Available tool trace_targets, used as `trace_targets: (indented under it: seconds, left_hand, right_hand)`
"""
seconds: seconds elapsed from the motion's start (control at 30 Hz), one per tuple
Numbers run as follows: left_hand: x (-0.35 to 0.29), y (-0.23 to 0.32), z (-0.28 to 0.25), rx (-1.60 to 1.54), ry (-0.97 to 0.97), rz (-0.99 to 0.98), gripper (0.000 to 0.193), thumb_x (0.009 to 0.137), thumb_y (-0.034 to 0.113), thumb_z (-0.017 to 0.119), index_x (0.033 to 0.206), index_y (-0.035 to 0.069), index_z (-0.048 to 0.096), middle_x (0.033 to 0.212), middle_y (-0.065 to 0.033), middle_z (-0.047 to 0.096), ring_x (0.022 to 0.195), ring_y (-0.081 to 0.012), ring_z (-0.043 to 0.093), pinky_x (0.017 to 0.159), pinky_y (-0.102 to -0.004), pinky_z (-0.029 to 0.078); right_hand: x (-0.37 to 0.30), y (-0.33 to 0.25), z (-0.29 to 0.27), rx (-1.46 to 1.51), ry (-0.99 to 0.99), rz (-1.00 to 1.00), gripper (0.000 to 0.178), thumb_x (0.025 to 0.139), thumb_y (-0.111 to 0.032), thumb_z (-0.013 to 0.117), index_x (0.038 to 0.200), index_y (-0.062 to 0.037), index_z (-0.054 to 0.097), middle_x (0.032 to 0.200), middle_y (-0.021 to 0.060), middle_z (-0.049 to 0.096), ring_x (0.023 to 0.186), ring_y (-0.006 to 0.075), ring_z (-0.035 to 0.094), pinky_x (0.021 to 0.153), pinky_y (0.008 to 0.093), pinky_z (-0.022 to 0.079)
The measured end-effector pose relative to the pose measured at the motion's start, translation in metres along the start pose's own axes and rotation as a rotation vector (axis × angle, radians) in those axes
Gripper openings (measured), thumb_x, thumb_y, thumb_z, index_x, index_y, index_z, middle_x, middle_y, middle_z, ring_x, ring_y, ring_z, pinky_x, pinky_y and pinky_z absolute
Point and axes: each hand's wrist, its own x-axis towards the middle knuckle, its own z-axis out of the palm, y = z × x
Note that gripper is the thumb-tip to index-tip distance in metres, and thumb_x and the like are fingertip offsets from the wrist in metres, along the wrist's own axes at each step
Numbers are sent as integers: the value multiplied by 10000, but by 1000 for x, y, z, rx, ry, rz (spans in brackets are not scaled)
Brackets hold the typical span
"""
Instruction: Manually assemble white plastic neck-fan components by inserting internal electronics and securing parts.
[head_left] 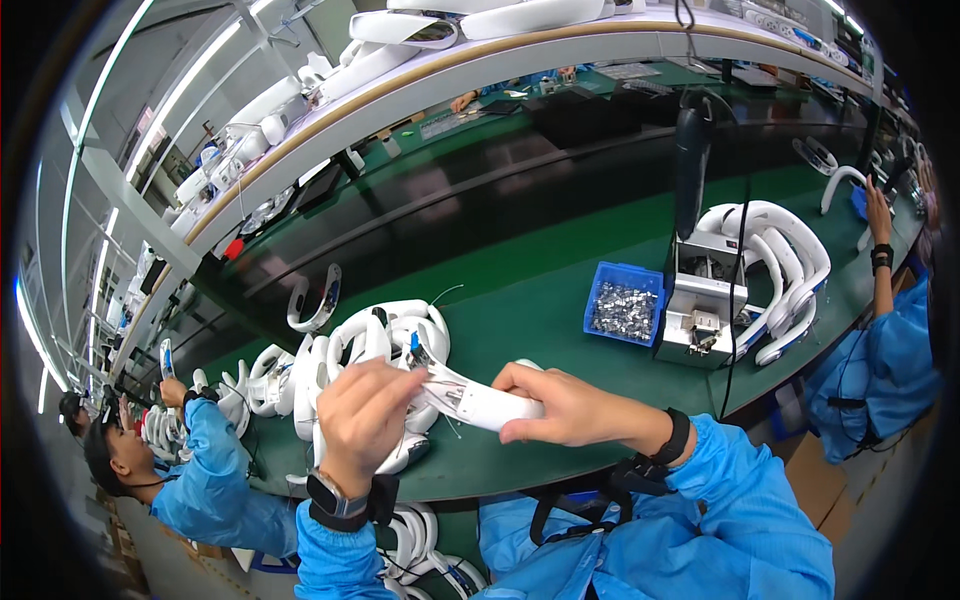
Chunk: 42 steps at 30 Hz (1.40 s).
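Holding a smooth white curved plastic shell [480, 402] above the green mat [540, 310], we are pinching its open left end with our left hand [362, 412], fingers closed on the edge. Our right hand [560, 405] is wrapping its rounded right part, fingers curled over it. Further right, a blue bin [625, 303] of shiny metal parts is standing.

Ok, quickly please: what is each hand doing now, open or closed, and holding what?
Left hand: closed, fingers pinching the open end of the white curved part.
Right hand: closed around the same part.
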Motion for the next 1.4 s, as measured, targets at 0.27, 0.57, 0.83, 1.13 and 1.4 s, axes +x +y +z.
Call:
trace_targets:
  seconds: [0.27,0.57,0.83,1.13,1.4]
  left_hand:
    - [-19,-29,64,124,45,-443,61,871,89,676,841,38,662,786,-128,686,690,-299,664,593,-359,499]
    - [-36,-25,130,-1352,386,-1434,207,948,97,638,1071,-65,673,914,-136,728,818,-175,711,724,-254,577]
    - [-11,5,153,-343,318,-784,133,872,14,697,994,-29,730,846,-99,726,732,-153,685,646,-243,546]
    - [8,9,171,-227,465,-620,301,801,-40,734,1094,9,691,964,-80,565,828,-176,584,675,-266,497]
    - [15,17,165,-1234,451,-1169,332,957,74,586,1259,-52,526,1073,-208,685,822,-225,705,750,-310,595]
  right_hand:
    - [55,81,10,-682,483,-311,353,790,-197,770,1086,-60,635,889,122,681,820,324,649,937,444,475]
    - [59,144,0,-597,592,-278,244,790,-153,746,992,-59,646,939,86,680,913,296,640,1063,475,390]
    - [53,138,-10,-462,728,-377,252,761,-92,765,972,-40,638,916,98,689,866,296,656,1044,485,413]
    - [51,134,-8,-358,710,-434,288,750,-73,774,988,-30,616,913,114,686,859,299,657,1072,506,392]
    - [49,134,-11,-302,664,-439,285,757,-74,775,989,-43,611,917,98,685,871,309,655,1068,510,397]
